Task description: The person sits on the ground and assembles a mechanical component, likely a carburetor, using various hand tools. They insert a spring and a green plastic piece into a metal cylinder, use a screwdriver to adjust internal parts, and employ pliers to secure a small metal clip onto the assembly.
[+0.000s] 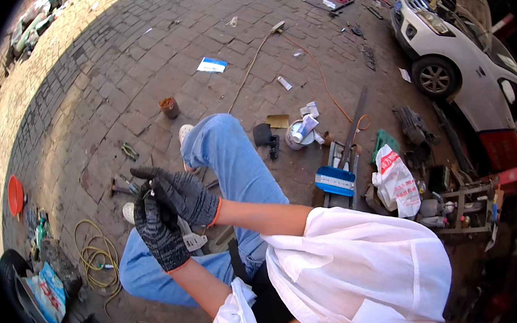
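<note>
My left hand (160, 236), in a dark grey knit glove with an orange cuff, is raised over my lap with its fingers closed. Against it presses my right hand (188, 196), gloved the same way, its fingers curled in and one finger stretching left. Between the fingertips is something small and dark with a pale spot, too small and covered to name. Just below the hands a grey-white part (192, 237) shows, partly hidden by the right wrist. Beyond the fingers a hammer (116, 187) lies on the paving, beside pliers (129, 151) with green handles.
A rusty can (169, 108) stands ahead. To the right are a paint bucket (301, 135) with tubes on it, a blue-ended metal stand (335, 182), a white plastic bag (395, 182) and a white car (454, 61). A coiled yellow hose (96, 258) and red basin (15, 196) lie left.
</note>
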Motion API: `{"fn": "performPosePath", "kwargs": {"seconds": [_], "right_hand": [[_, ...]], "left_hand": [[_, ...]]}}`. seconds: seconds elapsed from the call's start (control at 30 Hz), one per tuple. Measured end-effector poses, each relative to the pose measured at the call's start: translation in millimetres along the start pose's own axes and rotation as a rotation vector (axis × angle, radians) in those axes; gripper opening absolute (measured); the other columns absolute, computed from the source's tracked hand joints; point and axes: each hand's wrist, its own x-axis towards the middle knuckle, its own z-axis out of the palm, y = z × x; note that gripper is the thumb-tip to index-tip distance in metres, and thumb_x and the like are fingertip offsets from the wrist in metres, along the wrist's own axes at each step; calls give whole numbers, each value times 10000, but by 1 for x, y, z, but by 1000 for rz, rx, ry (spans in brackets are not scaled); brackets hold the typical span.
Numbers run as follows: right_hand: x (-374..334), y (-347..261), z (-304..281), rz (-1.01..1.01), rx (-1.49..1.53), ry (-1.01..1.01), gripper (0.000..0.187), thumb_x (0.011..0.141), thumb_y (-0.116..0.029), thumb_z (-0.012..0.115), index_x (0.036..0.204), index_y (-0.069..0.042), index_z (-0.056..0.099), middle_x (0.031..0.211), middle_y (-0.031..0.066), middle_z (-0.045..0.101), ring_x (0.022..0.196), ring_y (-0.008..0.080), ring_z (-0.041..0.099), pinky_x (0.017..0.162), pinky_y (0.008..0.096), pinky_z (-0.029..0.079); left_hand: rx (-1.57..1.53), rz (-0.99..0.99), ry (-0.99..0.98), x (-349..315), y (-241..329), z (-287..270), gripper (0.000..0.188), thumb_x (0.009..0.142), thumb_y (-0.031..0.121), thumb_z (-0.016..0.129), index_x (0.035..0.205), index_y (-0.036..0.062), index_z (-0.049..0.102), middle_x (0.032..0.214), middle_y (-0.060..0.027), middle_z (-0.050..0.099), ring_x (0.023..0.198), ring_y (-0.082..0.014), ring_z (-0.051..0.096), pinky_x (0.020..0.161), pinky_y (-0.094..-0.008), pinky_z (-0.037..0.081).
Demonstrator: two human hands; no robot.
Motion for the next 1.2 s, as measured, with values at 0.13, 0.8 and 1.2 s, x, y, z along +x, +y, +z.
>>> {"fn": "performPosePath", "kwargs": {"seconds": [0.13,0.8,1.2], "right_hand": [[7,-19,5,270,401,-183,518,950,-451,302,1232,-62,496,861,37,614,745,65,527,678,222,458],[6,-31,-19,231,232,81,223,750,-87,692,935,-13,591,846,83,640,785,118,601,728,257,491],[-3,-28,-13,-16,7,159,205,791,-171,642,921,-35,559,833,82,600,784,162,584,717,302,463]], "left_hand": [[58,35,159,-13,26,16,151,814,102,638,951,41,626,679,16,583,489,-19,431,420,-170,291],[803,692,275,-18,25,29,163,727,-41,649,880,13,631,844,-72,646,779,-168,596,814,-312,443],[402,338,79,-7,-4,7,321,895,200,538,1132,-16,545,1070,-90,593,937,-163,566,807,-273,466]]}}
